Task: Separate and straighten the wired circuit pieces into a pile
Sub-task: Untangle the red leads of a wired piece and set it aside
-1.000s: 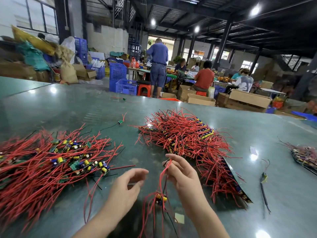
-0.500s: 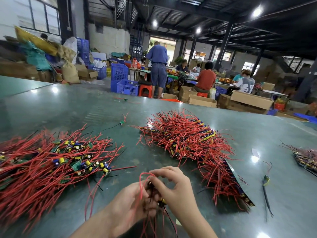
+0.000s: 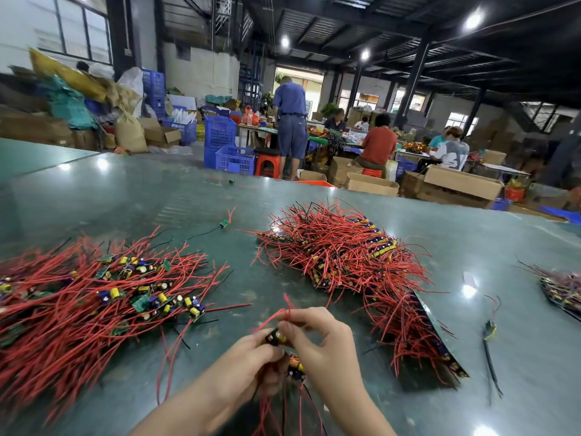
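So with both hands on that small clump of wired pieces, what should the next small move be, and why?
Probably draw the two hands apart to free one piece. The right hand pinches a red wire loop and the yellow-capacitor circuit piece, while the left hand grips the tangled clump of red wires below it. The straightened pile of red-wired boards lies to the left.

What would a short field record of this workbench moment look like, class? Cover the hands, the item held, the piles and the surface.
left hand: grips small circuit piece
right hand: pinches its red wire
held piece: between both hands, above table
left pile: loose, tangled wired boards
centre pile: denser, wires fanned out
table: glossy green
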Tool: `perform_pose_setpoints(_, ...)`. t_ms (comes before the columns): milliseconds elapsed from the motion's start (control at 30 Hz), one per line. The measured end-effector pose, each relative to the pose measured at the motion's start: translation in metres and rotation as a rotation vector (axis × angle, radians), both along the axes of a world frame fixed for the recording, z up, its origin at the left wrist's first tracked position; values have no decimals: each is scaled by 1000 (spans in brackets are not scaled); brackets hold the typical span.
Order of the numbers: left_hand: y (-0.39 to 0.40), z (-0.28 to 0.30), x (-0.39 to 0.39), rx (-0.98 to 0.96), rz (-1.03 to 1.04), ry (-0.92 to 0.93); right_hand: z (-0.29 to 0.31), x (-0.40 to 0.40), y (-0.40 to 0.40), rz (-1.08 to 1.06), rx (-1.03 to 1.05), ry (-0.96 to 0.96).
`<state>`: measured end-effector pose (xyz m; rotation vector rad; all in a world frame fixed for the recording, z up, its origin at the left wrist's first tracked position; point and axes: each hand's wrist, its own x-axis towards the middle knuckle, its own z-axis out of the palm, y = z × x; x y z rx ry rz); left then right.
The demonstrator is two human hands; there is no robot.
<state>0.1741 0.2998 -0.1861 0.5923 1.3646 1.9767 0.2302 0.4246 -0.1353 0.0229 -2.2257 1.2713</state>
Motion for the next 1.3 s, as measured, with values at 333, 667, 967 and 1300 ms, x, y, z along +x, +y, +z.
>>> perform_pose_setpoints(333, -5, 19, 9, -106, 162, 152, 2, 3, 0, -73, 157, 30)
perform_pose_setpoints(667, -4, 46, 28, -49, 325, 171, 0, -3, -6, 152, -930, -247)
perform_pose_setpoints(967, -8, 50, 28, -178, 425, 104, 2, -4, 1, 89, -972, -254)
perform_pose_setpoints(1300, -11, 49, 22, -284, 583, 200, 9, -6, 6, 150, -1215, -167)
